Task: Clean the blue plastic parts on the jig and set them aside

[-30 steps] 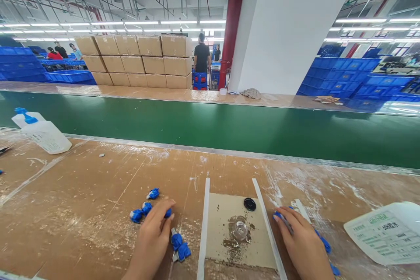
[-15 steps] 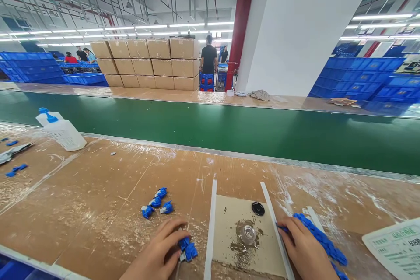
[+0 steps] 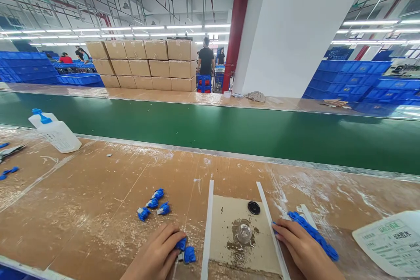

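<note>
My left hand (image 3: 156, 254) lies at the bottom edge of the brown bench, its fingertips touching two small blue plastic parts (image 3: 185, 250). Three more blue parts (image 3: 152, 204) sit a little further out to the left. My right hand (image 3: 305, 253) rests against a row of blue parts (image 3: 313, 234) beside the right white strip (image 3: 272, 227). Between the two white strips lies a stained card pad (image 3: 226, 240) with a clear round piece (image 3: 244, 232) and a black disc (image 3: 253, 207) on it. Whether either hand grips a part is not clear.
A white bottle with a blue cap (image 3: 54, 133) lies at the far left. A printed white bag (image 3: 390, 240) sits at the right. A green conveyor belt (image 3: 229, 133) runs behind the bench. Stacked cartons (image 3: 144, 64), blue crates and several people stand beyond.
My left hand has pulled back from the three blue parts to the two nearer ones. My right hand stayed by the right strip, and the blue row beside it now shows more.
</note>
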### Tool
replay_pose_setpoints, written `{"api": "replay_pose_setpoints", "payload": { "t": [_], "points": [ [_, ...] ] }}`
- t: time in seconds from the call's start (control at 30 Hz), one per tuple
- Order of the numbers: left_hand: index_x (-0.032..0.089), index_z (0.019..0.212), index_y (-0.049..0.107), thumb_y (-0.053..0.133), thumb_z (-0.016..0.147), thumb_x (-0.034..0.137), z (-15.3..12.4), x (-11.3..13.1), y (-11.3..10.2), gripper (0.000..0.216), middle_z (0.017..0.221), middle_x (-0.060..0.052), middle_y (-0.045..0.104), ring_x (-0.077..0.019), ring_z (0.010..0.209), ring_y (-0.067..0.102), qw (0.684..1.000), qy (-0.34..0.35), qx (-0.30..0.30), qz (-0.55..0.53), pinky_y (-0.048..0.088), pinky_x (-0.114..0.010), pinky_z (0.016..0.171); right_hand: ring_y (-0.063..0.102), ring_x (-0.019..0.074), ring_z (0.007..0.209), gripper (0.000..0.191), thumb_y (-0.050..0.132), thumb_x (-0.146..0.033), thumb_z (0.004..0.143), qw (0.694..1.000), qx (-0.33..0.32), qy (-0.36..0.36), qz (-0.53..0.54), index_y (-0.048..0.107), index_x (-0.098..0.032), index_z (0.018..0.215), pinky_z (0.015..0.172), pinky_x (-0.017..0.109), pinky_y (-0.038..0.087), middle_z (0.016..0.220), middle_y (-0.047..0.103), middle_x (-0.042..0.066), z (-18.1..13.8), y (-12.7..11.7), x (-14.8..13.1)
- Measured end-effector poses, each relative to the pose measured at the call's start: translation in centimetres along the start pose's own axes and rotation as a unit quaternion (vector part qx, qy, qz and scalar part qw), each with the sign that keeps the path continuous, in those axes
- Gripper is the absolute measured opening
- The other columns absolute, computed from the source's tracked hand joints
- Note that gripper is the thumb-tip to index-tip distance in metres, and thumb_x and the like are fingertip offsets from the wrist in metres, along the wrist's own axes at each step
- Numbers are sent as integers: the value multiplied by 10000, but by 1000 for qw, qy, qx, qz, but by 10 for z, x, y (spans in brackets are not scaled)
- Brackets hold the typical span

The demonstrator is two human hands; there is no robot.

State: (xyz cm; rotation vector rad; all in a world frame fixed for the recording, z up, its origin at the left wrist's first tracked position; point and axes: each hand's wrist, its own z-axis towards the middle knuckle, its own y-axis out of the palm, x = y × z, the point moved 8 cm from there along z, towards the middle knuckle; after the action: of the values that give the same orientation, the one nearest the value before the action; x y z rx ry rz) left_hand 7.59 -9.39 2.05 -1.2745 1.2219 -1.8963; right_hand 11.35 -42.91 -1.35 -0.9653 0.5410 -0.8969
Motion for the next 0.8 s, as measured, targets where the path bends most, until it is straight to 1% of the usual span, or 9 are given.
{"api": "replay_pose_setpoints", "payload": {
  "t": [0.17, 0.27, 0.33, 0.4, 0.5, 0.57, 0.6, 0.73, 0.8],
  "points": [
    [304, 1115, 613, 491, 854, 184, 0, -1, -2, 312, 1117, -40, 661, -228, 1063, 598, 1000, -4, 22, -6, 500, -354, 945, 632, 201, 974, 292, 400, -301, 935, 999, -26, -37, 16, 677, -241, 1004, 850, 348, 532, 1079, 667, 28, 2, 3, 7],
    [295, 1106, 627, 511, 862, 247, -1, -6, -1, 275, 1114, -46, 672, -227, 1064, 605, 999, -18, 39, -22, 498, -348, 951, 637, 198, 959, 271, 415, -320, 937, 998, -20, -51, 19, 660, -233, 1012, 863, 355, 522, 1054, 674, 18, 6, -8, 0],
    [281, 1108, 634, 530, 858, 302, -2, -13, 0, 272, 1124, -54, 675, -228, 1063, 612, 997, -43, 57, -41, 498, -343, 952, 634, 186, 945, 262, 437, -330, 932, 999, 12, -39, 35, 614, -219, 1089, 838, 321, 527, 1036, 674, 25, 12, -23, -12],
    [273, 1108, 641, 549, 845, 339, -3, -19, 0, 287, 1141, -61, 670, -231, 1066, 615, 991, -76, 85, -71, 497, -345, 952, 623, 168, 941, 321, 462, -309, 924, 996, 47, -23, 69, 521, -198, 1219, 809, 273, 526, 1038, 665, 39, 20, -37, -29],
    [282, 1072, 663, 591, 812, 367, -6, -24, 3, 283, 1165, -62, 655, -250, 1112, 588, 971, -122, 139, -149, 481, -370, 971, 618, 160, 904, 396, 471, -276, 922, 992, 63, -43, 102, 430, -191, 1307, 776, 240, 519, 987, 668, 40, 33, -47, -62],
    [290, 1057, 667, 612, 796, 394, -8, -22, 10, 286, 1158, -66, 650, -258, 1096, 594, 941, -154, 167, -250, 501, -373, 941, 621, 167, 861, 415, 466, -252, 922, 992, 63, -61, 94, 409, -193, 1329, 749, 244, 520, 924, 675, 30, 41, -46, -78],
    [292, 1070, 658, 615, 793, 419, -9, -20, 17, 308, 1141, -70, 653, -256, 1052, 616, 916, -172, 178, -317, 523, -369, 905, 622, 173, 850, 436, 457, -226, 921, 992, 63, -67, 89, 387, -194, 1350, 737, 253, 521, 903, 679, 26, 43, -45, -82],
    [293, 1159, 590, 645, 745, 520, -9, -2, 50, 475, 1083, -74, 639, -222, 857, 667, 781, -224, 196, -549, 562, -347, 769, 629, 185, 847, 554, 465, -160, 896, 990, 72, -54, 110, 290, -232, 1417, 738, 279, 529, 929, 685, 14, 42, -33, -85],
    [292, 1157, 585, 689, 706, 520, -4, 14, 63, 516, 1052, -61, 624, -209, 823, 668, 741, -222, 176, -609, 548, -342, 768, 638, 157, 876, 544, 482, -168, 893, 979, 71, -12, 190, 315, -274, 1400, 770, 242, 528, 997, 676, 12, 35, -24, -84]
  ]
}}
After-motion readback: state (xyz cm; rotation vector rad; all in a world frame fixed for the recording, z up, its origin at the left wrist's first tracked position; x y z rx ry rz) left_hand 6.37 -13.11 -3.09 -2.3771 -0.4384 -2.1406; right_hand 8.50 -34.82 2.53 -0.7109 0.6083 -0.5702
